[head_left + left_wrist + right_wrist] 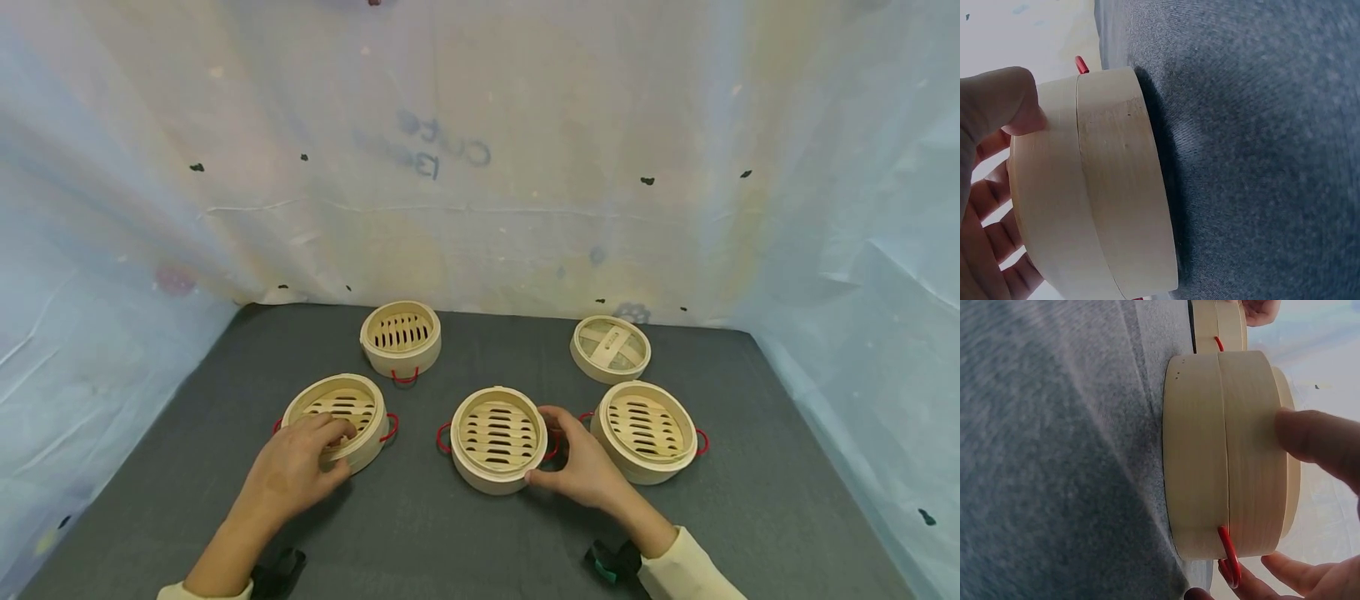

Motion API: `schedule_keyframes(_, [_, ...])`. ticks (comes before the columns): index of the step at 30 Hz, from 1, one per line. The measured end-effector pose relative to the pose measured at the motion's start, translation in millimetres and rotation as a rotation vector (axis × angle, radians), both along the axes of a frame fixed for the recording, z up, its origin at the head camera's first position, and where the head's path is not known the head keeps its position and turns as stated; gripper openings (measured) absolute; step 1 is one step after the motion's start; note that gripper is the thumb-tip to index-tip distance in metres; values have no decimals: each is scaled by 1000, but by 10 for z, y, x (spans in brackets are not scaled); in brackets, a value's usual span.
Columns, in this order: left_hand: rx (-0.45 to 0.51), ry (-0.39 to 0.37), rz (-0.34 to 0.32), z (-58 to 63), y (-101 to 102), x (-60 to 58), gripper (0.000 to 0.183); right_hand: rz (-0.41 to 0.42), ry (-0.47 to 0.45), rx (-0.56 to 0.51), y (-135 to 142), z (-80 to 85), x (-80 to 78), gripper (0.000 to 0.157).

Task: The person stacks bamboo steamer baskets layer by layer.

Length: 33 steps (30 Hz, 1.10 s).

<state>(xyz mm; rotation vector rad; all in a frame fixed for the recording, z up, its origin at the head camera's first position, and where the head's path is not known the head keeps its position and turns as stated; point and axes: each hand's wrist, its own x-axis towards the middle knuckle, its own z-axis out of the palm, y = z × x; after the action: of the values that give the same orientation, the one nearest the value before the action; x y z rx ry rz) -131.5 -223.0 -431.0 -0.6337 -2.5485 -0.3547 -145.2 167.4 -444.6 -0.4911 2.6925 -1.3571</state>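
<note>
My left hand (294, 468) holds the near-left bamboo steamer basket (367, 454) by its rim. In the left wrist view the thumb (1013, 103) presses the pale outer wall, while the fingers curl over the top. My right hand (583, 468) grips the right side of the middle steamer basket (498, 437). Its thumb (1316, 437) lies against the wall in the right wrist view, and the fingers reach around beside a red handle (1230, 553). Both baskets sit level on the dark cloth, with slatted floors facing up.
To the right stands another slatted steamer basket (651, 421) with red handles. Behind it lies a round woven steamer lid (611, 346). At the back left is a further steamer basket (401, 331). Pale plastic sheeting (480, 250) walls the dark table (435, 542) at the back and sides.
</note>
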Motion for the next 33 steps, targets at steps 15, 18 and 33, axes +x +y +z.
schedule_keyframes(15, [12,28,-48,66,55,10,32,-1,-3,17,1,8,-6,88])
schedule_keyframes(18, [23,49,-81,112,100,33,32,2,10,18,5,2,-4,87])
schedule_keyframes(33, [39,122,-159,354,310,44,30,-2,10,12,20,-17,-7,88])
